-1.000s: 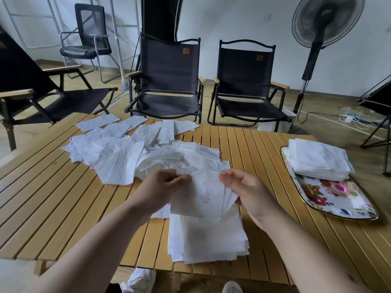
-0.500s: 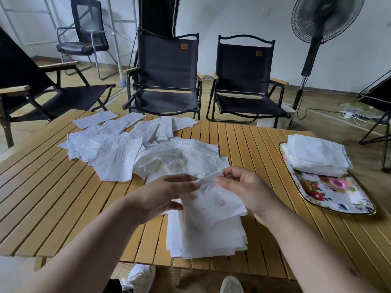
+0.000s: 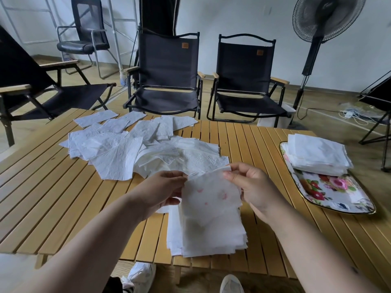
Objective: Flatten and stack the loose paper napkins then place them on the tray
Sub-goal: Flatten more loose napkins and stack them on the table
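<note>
Head view: both hands pinch one thin napkin (faint pink marks on it) by its top corners, left hand and right hand, above the flattened stack at the slatted table's near edge. Loose napkins spread toward the far-left corner; the floral tray at the right edge carries another stack.

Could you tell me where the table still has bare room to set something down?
Bare slats of the yellow wooden table lie between the near white napkin stack and the floral tray, and along the near-left. Loose white napkins crowd the far-left.
</note>
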`<move>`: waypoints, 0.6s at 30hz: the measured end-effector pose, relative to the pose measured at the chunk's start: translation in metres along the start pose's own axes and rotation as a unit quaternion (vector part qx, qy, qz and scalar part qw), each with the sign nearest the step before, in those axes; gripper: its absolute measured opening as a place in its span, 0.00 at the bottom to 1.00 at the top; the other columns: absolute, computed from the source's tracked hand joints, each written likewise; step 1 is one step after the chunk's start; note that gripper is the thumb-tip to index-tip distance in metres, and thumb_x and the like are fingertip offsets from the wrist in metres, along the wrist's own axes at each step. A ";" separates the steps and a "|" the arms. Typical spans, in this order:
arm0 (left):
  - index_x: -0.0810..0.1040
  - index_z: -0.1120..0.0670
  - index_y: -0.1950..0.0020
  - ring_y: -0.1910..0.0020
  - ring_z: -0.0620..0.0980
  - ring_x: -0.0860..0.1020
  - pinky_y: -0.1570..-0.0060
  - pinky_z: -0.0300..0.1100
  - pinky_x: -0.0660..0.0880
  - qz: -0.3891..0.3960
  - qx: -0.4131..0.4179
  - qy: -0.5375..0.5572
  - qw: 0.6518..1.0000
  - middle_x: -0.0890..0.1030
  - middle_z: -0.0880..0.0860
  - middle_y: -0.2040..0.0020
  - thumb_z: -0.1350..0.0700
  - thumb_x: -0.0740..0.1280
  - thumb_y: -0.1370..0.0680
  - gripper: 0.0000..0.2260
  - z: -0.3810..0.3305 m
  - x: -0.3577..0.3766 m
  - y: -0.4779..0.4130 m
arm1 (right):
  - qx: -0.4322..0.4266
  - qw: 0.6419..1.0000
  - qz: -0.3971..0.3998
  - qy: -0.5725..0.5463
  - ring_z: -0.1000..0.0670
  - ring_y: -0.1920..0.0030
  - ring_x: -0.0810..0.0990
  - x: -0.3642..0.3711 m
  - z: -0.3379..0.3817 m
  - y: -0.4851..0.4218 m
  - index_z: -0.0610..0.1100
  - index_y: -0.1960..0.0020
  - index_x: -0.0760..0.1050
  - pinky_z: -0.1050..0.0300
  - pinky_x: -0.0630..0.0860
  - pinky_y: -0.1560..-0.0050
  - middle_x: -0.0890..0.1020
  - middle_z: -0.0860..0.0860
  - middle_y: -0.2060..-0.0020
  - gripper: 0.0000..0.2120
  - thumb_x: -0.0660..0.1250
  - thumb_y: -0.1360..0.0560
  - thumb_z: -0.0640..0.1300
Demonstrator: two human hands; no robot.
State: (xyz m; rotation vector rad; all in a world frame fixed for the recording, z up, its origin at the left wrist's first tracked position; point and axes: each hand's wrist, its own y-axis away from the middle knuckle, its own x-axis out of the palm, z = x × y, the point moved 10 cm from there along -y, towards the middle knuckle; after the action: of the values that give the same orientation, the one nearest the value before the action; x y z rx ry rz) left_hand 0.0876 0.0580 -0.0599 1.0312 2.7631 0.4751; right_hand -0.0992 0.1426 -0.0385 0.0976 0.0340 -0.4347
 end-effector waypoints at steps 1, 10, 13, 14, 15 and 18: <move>0.82 0.61 0.47 0.53 0.55 0.82 0.45 0.49 0.77 0.004 0.000 0.017 1.000 0.85 0.60 0.50 0.60 0.61 0.17 0.10 0.000 0.001 0.000 | 0.016 1.000 -0.009 -0.015 0.41 0.51 0.85 -0.001 -0.004 0.000 0.43 0.51 0.83 0.40 0.80 0.47 0.86 0.43 0.56 0.03 0.70 0.22 0.38; 0.81 0.62 0.49 0.54 0.54 0.84 0.44 0.51 0.80 -0.011 0.000 0.103 0.995 0.86 0.59 0.53 0.64 0.57 0.16 0.13 -0.002 0.005 0.000 | 0.050 0.990 0.033 -0.129 0.49 0.56 0.86 0.011 -0.007 0.001 0.43 0.49 0.80 0.54 0.80 0.57 0.86 0.46 0.56 0.05 0.65 0.20 0.36; 0.82 0.59 0.53 0.56 0.54 0.84 0.50 0.50 0.81 -0.013 0.001 0.124 0.992 0.85 0.59 0.55 0.66 0.58 0.17 0.13 -0.004 0.006 0.002 | 0.017 0.991 0.061 -0.117 0.54 0.59 0.85 0.016 0.002 0.002 0.42 0.49 0.80 0.61 0.79 0.62 0.86 0.50 0.59 0.05 0.65 0.20 0.36; 0.82 0.60 0.52 0.56 0.55 0.83 0.51 0.50 0.82 -0.007 0.002 0.125 0.992 0.85 0.59 0.55 0.66 0.58 0.17 0.13 -0.005 0.007 0.003 | 0.012 0.992 0.065 -0.112 0.53 0.59 0.85 0.017 0.003 0.002 0.42 0.48 0.80 0.60 0.79 0.62 0.86 0.50 0.59 0.05 0.66 0.21 0.37; 0.82 0.60 0.52 0.57 0.55 0.83 0.53 0.50 0.82 0.000 0.003 0.125 0.992 0.84 0.60 0.55 0.65 0.57 0.16 0.14 -0.006 0.009 0.003 | 0.011 0.992 0.064 -0.104 0.53 0.58 0.85 0.018 0.003 0.003 0.42 0.49 0.80 0.59 0.79 0.61 0.86 0.49 0.58 0.05 0.66 0.21 0.37; 0.85 0.59 0.52 0.56 0.56 0.84 0.54 0.50 0.82 0.013 0.004 0.137 0.990 0.85 0.61 0.53 0.63 0.56 0.16 0.17 -0.006 0.013 0.006 | 0.009 0.996 0.035 -0.081 0.48 0.55 0.85 0.016 -0.001 0.001 0.44 0.51 0.82 0.50 0.81 0.53 0.85 0.45 0.55 0.04 0.69 0.22 0.38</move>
State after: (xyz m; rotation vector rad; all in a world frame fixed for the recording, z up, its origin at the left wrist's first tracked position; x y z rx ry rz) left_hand 0.0795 0.0695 -0.0524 1.0768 2.9942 0.6564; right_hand -0.0839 0.1372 -0.0402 0.0804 -0.1328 -0.3727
